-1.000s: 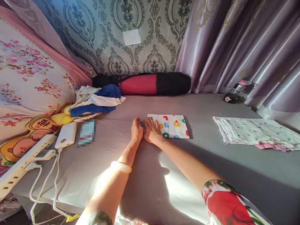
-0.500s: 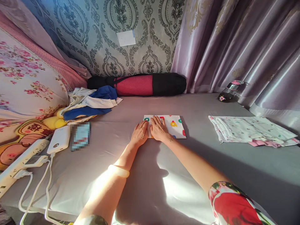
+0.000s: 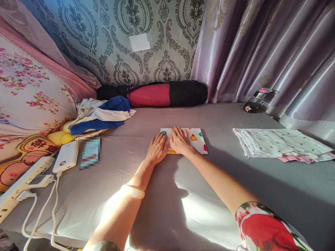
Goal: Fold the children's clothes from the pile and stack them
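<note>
A folded white cloth [image 3: 197,144] with bright coloured prints lies flat on the grey sheet. Over its left edge rests my left hand [image 3: 157,148], fingers stretched out and palm down. My right hand [image 3: 180,140] lies flat on the cloth just beside it, also with fingers extended. Both hands cover the left half of the cloth, so the prints there are partly hidden. Neither hand grips anything.
Folded white printed cloths [image 3: 280,143] lie at the right, with a dark bottle [image 3: 258,100] behind them. A red-and-black roll bag [image 3: 151,94] sits along the wall. Rumpled clothes [image 3: 104,113], a power bank [image 3: 65,157] and a corded power strip [image 3: 28,183] are at left.
My right hand has slid slightly to the right and away along the cloth. My left hand has shifted a little to the right. The cloth stays in place.
</note>
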`<state>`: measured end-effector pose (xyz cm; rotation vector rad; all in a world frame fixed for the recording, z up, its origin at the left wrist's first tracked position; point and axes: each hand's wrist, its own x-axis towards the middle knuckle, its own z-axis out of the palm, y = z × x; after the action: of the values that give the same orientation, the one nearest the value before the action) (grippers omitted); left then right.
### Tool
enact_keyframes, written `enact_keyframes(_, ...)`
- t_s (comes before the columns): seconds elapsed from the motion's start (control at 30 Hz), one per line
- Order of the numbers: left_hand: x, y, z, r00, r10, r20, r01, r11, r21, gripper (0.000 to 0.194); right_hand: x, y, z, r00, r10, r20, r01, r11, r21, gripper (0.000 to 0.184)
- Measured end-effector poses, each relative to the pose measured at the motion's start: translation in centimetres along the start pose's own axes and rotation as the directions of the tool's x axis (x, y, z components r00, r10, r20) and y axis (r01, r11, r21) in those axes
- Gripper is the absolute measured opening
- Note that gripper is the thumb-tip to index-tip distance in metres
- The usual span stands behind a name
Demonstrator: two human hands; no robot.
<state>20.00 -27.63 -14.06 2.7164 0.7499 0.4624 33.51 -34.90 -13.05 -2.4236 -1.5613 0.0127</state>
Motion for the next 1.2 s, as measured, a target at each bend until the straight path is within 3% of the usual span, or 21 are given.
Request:
enact_keyframes(0.37, 0.0, 0.1, -0.2, 0.993, 0.046, 0.111, -0.054, 0.996, 0.070, 0.055, 0.0, 1.1, 0.9, 0.999, 0.048, -0.002, -0.048, 0.999, -0.013, 0.057)
enact_keyframes(0.6, -0.1, 0.3, -0.4, 0.987, 0.022, 0.160, -0.051, 0.983, 0.179, 0.059, 0.0, 1.6, 0.0, 0.997, 0.035, 0.066, -0.038, 0.999, 0.039, 0.057)
enact_keyframes(0.77, -0.1, 0.4, -0.4, 0.986, 0.021, 0.168, -0.050, 0.984, 0.170, 0.060, -0.6, 3.9, -1.3, 0.995, 0.101, 0.011, -0.101, 0.995, -0.008, 0.057)
enact_keyframes(0.9, -0.1, 0.5, -0.6, 0.985, 0.023, 0.168, -0.052, 0.983, 0.174, 0.059, -1.4, 5.3, -1.1, 0.991, 0.132, 0.017, -0.131, 0.990, -0.046, 0.056)
enact_keyframes(1.2, 0.1, 0.0, 0.1, 0.988, 0.023, 0.152, -0.051, 0.982, 0.180, 0.058, -1.7, 5.4, -0.3, 0.991, 0.128, -0.026, -0.129, 0.991, -0.038, 0.053)
